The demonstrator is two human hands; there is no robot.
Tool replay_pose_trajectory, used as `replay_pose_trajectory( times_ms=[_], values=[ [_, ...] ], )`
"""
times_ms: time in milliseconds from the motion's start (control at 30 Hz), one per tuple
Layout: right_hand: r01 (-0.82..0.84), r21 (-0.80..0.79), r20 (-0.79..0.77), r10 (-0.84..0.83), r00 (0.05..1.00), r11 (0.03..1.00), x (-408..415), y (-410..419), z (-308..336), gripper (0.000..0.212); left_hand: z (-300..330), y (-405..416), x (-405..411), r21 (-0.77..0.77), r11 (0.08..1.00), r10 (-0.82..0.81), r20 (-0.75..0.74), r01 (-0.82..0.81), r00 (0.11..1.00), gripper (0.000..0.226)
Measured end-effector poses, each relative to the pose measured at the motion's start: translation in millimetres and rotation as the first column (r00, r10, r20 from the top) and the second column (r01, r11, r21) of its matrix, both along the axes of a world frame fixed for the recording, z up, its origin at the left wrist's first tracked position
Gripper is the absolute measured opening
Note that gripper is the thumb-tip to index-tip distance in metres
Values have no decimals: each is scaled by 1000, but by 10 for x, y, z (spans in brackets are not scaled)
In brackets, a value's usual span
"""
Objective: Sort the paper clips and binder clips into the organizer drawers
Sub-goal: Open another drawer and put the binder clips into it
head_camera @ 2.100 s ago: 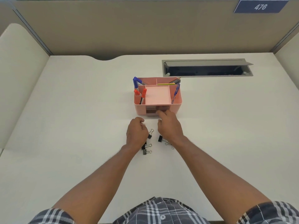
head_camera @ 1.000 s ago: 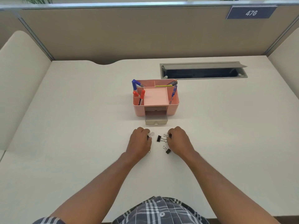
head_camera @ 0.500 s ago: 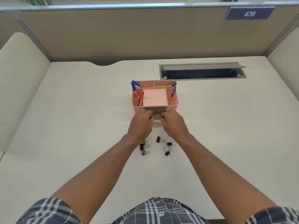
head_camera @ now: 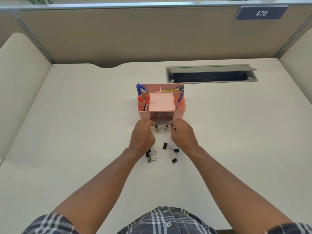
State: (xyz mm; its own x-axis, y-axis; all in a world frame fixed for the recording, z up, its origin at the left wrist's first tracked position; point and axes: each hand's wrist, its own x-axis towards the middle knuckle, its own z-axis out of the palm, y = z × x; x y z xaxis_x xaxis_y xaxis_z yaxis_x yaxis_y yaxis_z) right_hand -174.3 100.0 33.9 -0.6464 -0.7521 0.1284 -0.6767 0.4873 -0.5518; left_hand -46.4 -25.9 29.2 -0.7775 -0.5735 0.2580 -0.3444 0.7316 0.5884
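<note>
The pink organizer (head_camera: pixel 179 112) stands mid-desk with its pale drawer (head_camera: pixel 160 132) pulled out toward me. My left hand (head_camera: pixel 142 136) and my right hand (head_camera: pixel 183 135) hover at the drawer's two ends. Each pinches a black binder clip at its fingertips. The left clip (head_camera: pixel 156 126) and the right clip (head_camera: pixel 166 126) sit low inside the drawer. Several more binder clips lie on the desk behind my hands: one (head_camera: pixel 166 146) in the middle, two (head_camera: pixel 175 156) to the right, and two (head_camera: pixel 150 157) partly under my left wrist. I see no paper clips.
Markers and pens stand in the organizer's side compartments (head_camera: pixel 143 98). An open grey cable tray (head_camera: pixel 211 74) is recessed in the desk at the back right. Partition walls (head_camera: pixel 152 34) close off the desk's back and sides.
My hands took clips from the desk a second ago and carried them forward to the open drawer. Since half a second ago they have spread slightly apart, showing both clips down in the drawer.
</note>
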Motion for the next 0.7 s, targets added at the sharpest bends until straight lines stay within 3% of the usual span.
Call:
replay_pose_trajectory(
  times_ms=[133,233,400,700],
  values=[
    [-72,110,130,58,990,991,160,149,-106,17,-156,53,306,152,988,23,89,-37,996,39],
    [-137,259,177,92,980,956,262,204,-186,31,-248,76,491,199,980,-40,196,0,980,45],
    [-186,306,115,157,981,934,365,254,-281,25,-277,117,636,161,986,-87,245,48,966,50],
    [-128,274,109,101,989,953,360,278,-236,25,-282,114,567,76,990,-133,244,117,961,19]
  ],
)
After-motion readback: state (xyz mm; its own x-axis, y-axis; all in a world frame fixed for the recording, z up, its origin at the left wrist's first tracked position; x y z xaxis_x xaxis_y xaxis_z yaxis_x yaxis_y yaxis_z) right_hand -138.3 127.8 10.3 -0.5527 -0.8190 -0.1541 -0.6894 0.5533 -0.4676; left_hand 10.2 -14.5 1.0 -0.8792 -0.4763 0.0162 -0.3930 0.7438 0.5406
